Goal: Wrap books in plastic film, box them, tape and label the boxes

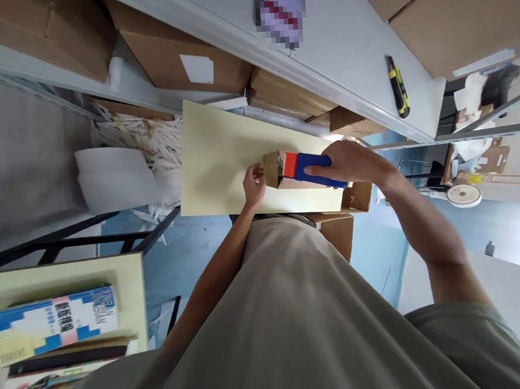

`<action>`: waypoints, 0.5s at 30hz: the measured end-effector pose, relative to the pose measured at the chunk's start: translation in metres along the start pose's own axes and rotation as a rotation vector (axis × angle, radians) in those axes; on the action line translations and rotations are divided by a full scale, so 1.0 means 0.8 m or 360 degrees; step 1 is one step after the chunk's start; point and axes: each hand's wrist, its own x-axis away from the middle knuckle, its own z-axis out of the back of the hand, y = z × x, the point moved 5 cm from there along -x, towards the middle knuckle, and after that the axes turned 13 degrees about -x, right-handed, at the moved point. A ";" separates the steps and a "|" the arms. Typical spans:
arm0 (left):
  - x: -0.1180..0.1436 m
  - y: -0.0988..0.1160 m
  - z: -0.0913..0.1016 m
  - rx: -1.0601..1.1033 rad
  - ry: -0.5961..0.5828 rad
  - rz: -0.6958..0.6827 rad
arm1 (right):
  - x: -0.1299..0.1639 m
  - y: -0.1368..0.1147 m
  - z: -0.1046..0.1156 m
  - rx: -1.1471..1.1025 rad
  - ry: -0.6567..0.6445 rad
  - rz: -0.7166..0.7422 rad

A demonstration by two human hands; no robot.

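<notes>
A small brown cardboard box (272, 169) lies on the pale yellow tabletop (221, 144) in front of me. My right hand (344, 163) is wrapped round a blue and red tape dispenser (313, 166), whose red end and toothed edge point left over the box. My left hand (255, 186) is at the box's left end, its fingers curled and the fingertips against the cardboard. Whether a tape end is under those fingers I cannot tell. The tape dispenser covers much of the box's top.
Above the tabletop runs a white shelf (343, 42) with a yellow and black utility knife (398, 87) on it. Larger cartons (172, 53) stand behind. A white foam roll (113, 179) is at the left, and books (51, 321) lie on a lower-left table.
</notes>
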 end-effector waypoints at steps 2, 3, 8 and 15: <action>0.021 0.020 0.001 0.0033 -0.0138 -0.0280 | 0.000 -0.002 -0.001 0.0024 -0.0003 -0.0004; 0.031 0.031 0.001 0.0021 -0.0212 -0.0392 | -0.001 -0.002 -0.001 0.0039 -0.0001 0.0000; 0.043 0.079 -0.001 -0.0411 -0.0420 -0.0624 | -0.001 -0.018 -0.003 0.0130 0.0008 0.0046; 0.000 0.094 -0.004 -0.0896 -0.0638 -0.0682 | 0.004 -0.036 -0.008 0.0236 0.0030 0.0150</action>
